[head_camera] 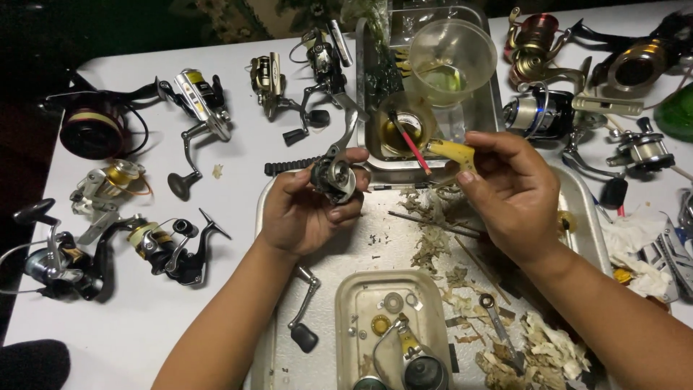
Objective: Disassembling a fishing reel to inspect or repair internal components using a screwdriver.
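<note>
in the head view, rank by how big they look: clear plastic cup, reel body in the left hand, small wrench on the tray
1. clear plastic cup
2. reel body, partly covered by the left hand
3. small wrench; it lies nearer the camera, yet looks smallest

Lit brightly from above, whitest across the table (216, 303) at centre and left. Dark falloff at the top left corner and left edge, almost black there. Soft, short shadows under the reels (166, 245) and under both forearms. Glare on the metal tray (577, 195) rim and on the clear plastic cup (451, 61), with small hot glints on chrome parts. Sharp in the middle, on the left hand (307, 213) and right hand (509, 191); slightly softer toward the bottom edge and far corners. Mild wide-angle bending at the edges. Colours warm, skin tones saturated.
</note>
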